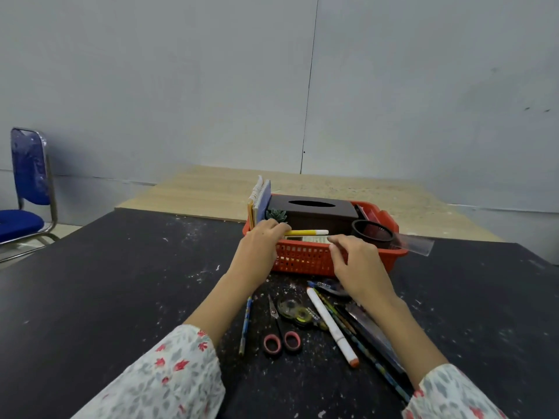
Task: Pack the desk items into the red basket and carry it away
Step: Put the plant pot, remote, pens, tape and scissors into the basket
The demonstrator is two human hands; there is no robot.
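The red basket (302, 258) stands on the black desk and holds upright notebooks (260, 201), a dark tissue box (314, 211), a small green plant (276, 215), a black mesh cup (373, 234) and a clear ruler (414, 243) sticking out to the right. My left hand (260, 246) grips the end of a yellow marker (307, 232) over the basket's front rim. My right hand (354, 261) rests at the front rim, fingertips on a flat printed item inside. On the desk before me lie pink-handled scissors (279, 331), a tape dispenser (298, 311), a white marker (331, 325) and pencils (245, 325).
A blue chair (27, 189) stands at the left beside the desk. A pale wooden tabletop (193, 192) adjoins the black desk (106, 282) behind the basket, against a grey wall. Dark pens and a blue packet (328, 286) lie under my right forearm.
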